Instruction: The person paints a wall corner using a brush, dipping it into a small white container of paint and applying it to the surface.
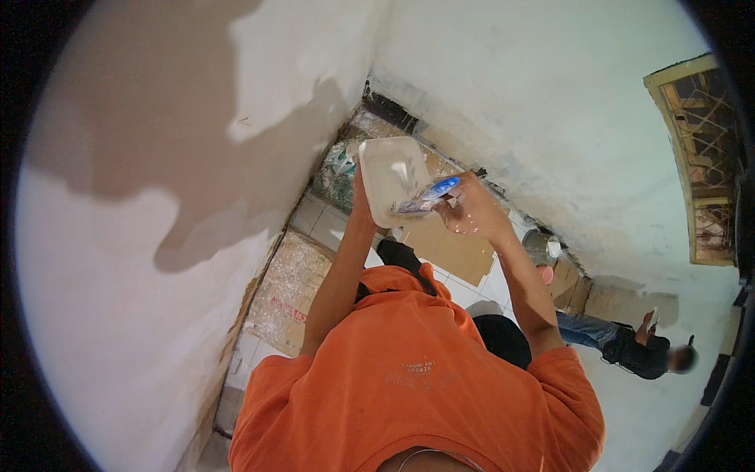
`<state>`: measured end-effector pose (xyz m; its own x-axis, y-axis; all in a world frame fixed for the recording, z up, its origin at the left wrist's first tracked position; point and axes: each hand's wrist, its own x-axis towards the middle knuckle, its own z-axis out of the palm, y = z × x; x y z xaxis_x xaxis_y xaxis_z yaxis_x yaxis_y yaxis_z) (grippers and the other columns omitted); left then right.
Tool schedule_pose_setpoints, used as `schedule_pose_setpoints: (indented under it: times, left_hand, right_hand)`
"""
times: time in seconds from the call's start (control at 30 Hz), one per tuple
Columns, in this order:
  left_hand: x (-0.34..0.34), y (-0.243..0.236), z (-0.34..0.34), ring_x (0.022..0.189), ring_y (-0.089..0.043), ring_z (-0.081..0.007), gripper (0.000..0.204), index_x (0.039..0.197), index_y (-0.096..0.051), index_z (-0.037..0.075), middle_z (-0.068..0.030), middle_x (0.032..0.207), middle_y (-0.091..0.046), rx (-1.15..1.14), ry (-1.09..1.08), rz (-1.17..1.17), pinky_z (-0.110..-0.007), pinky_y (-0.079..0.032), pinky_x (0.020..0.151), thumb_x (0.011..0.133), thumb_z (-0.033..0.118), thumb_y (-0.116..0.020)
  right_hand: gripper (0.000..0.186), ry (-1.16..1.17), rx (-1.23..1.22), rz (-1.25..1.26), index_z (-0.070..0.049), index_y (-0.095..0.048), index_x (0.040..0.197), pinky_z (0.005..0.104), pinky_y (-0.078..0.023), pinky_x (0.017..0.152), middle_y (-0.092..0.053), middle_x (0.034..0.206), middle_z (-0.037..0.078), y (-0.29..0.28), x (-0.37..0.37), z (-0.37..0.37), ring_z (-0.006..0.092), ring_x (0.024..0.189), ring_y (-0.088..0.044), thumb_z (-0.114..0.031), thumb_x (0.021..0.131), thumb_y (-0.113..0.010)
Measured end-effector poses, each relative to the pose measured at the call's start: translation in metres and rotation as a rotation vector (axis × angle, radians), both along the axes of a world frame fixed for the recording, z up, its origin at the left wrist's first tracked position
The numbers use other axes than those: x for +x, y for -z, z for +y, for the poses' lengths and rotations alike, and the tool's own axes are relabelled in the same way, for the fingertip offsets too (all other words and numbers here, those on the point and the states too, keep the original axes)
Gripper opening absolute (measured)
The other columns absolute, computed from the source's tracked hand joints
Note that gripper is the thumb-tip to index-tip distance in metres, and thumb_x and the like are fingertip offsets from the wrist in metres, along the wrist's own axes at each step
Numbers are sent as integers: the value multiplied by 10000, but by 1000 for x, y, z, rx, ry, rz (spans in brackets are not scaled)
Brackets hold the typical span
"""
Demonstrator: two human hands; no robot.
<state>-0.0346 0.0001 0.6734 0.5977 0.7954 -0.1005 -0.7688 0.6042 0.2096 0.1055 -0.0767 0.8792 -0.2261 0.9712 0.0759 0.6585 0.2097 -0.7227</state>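
Observation:
My left hand (361, 195) grips the left side of a white, translucent plastic tub (381, 169), held up in front of me and tilted toward my view. My right hand (472, 208), speckled with white, is closed on a blue-handled paintbrush (443, 187), whose bristle end is over or inside the lower right part of the tub. Some pale, shiny liquid or residue shows in the tub.
White walls (118, 315) meet in a corner. Paint-spattered sheets (279, 287) and cardboard (444, 256) lie on the tiles below. A grey bucket (539, 248) stands by the right wall, under a window grille (700, 157). Another person (637, 350) in dark clothing is at the right.

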Motion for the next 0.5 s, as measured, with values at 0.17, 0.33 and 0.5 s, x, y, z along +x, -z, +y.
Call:
schedule_pose_setpoints:
  times: [0.17,0.33,0.5]
  left_hand:
    - [15,-50,-6,1085,-549,-277,623,1283,-461,87,-124,1218,-541,-95,50,-43,-475,-484,893,938,566,-259]
    - [7,-62,-17,938,-625,-254,600,1238,-499,84,-114,1106,-605,-83,162,-15,-421,-545,782,928,564,-316]
    - [5,-57,-24,962,-615,-252,582,1243,-493,87,-110,1121,-597,-86,154,-60,-415,-541,796,932,545,-313]
  right_hand:
    - [189,-21,118,-196,-7,-605,789,473,-440,606,-563,668,207,31,17,11,417,631,-535,18,612,-545]
    - [122,28,200,-181,13,-578,738,391,-428,553,-530,640,213,55,22,37,385,579,-499,56,631,-539]
    - [133,32,327,-163,12,-565,740,386,-427,548,-541,657,211,42,15,46,394,590,-502,64,626,-518]
